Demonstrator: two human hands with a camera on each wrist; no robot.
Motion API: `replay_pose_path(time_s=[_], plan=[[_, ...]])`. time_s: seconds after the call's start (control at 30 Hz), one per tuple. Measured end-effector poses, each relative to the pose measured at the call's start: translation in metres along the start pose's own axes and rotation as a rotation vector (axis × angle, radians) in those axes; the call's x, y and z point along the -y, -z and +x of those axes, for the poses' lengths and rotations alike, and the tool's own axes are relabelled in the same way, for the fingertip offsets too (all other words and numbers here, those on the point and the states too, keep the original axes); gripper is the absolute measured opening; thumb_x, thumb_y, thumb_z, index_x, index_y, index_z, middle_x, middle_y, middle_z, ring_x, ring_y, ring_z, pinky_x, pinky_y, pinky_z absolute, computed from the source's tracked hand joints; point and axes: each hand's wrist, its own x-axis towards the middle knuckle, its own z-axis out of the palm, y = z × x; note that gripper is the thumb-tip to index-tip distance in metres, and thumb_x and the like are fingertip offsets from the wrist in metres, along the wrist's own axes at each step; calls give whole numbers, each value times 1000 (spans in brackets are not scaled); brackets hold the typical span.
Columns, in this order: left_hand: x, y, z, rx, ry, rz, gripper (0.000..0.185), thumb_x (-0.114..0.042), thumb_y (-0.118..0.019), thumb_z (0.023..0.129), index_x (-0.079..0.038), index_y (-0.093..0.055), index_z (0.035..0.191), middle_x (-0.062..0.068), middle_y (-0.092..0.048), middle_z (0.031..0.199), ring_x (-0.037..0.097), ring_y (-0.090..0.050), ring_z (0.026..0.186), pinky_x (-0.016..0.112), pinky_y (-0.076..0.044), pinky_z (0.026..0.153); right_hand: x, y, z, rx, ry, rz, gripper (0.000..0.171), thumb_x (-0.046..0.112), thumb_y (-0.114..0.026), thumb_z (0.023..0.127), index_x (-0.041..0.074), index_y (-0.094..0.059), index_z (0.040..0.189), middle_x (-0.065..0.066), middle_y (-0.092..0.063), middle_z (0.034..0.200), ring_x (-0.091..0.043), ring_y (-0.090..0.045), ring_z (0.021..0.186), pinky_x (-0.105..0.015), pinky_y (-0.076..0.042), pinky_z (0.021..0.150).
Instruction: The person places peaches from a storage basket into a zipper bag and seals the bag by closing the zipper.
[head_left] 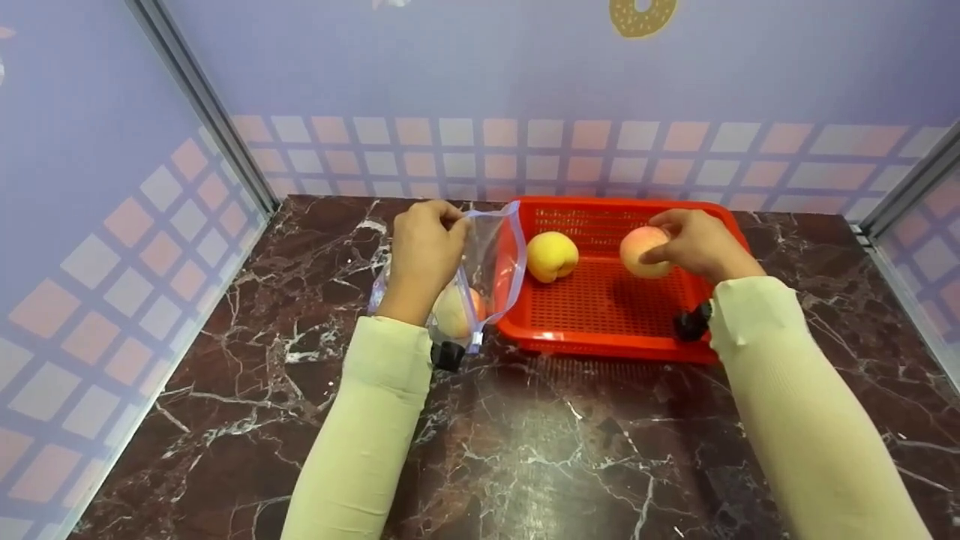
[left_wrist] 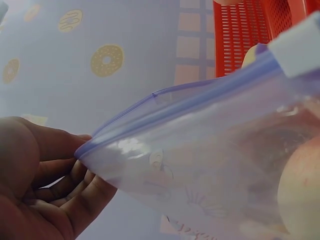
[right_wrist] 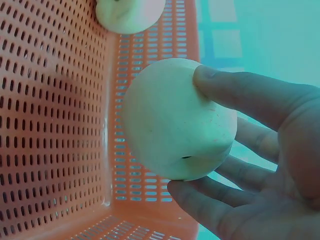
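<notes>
Round peach in my right grip, thin bag in my left.
My right hand (head_left: 694, 241) clasps a smooth peach (head_left: 643, 251) over the perforated red basket (head_left: 600, 300); my left hand (head_left: 421, 251) pinches the clear plastic bag (head_left: 491, 259).

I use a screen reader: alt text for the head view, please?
A right hand grips a peach over a red basket holding another peach, while the left hand holds open a clear zip bag on a marble table.

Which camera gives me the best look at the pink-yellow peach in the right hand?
The right wrist view: the round pink-yellow peach fills the frame, gripped by the right hand over the red perforated plastic basket. The head view shows it small, partly covered by fingers. The left wrist view does not show it.
</notes>
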Motion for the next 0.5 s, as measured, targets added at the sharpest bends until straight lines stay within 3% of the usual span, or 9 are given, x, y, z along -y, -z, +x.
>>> replay_pose_path(time_s=[0.27, 0.5], plan=[[2, -1, -1, -13, -5, -1, 14, -18, -67, 89, -7, -75, 89, 6, -72, 83, 19, -64, 74, 32, -52, 69, 9, -7, -11, -14, 33, 30, 66, 24, -79, 79, 7, -51, 136, -18, -57, 126, -31, -53, 106, -43, -45, 90], [0, 0, -2, -16, 2, 0, 14, -19, -66, 90, -8, -75, 89, 5, -72, 81, 18, -63, 72, 31, -51, 67, 18, -9, -23, -56, 69, 12, 65, 23, -79, 78, 10, -52, 136, -15, -58, 128, -30, -54, 108, -44, -45, 91]])
